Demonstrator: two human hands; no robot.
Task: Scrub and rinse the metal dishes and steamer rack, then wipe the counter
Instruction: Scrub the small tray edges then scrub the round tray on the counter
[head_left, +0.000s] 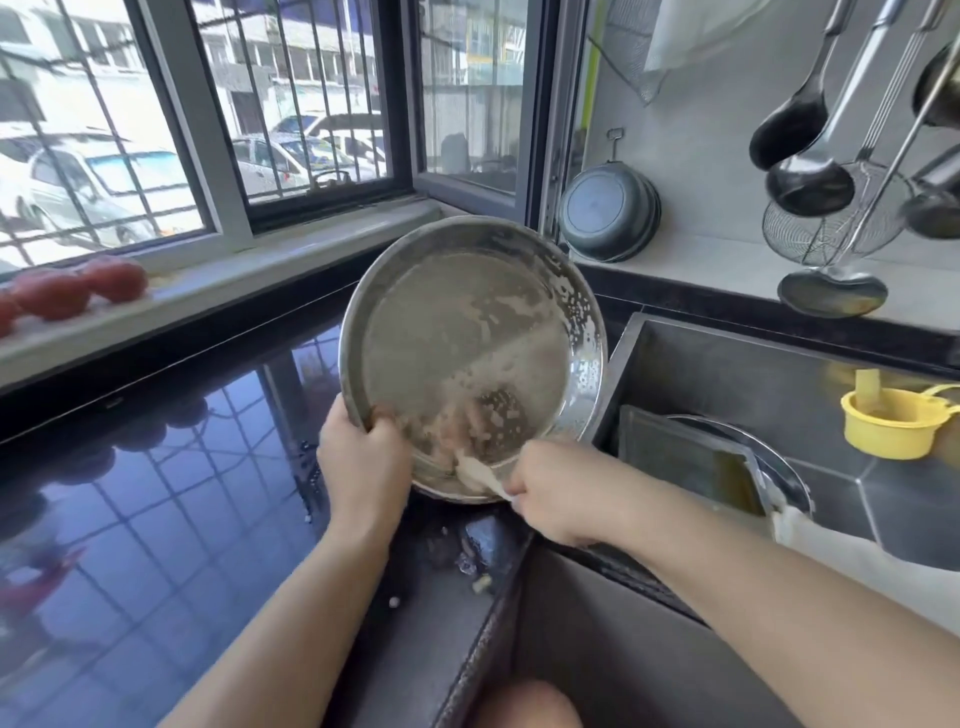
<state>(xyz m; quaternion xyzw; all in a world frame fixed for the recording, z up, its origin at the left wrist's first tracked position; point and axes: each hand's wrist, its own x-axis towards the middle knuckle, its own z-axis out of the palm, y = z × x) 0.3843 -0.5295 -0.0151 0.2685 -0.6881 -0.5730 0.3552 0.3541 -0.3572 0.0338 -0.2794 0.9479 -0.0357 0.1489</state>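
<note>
Metal dish (470, 332) rim, left hand (363, 457) fingers (382, 423) curled

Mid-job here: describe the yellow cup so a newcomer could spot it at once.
Start at the steel sink on the right of the dark counter. On the ledge at its far right edge sits the yellow cup, a small plastic one with a side handle. It is the only bright yellow item among grey metal dishes.
</note>
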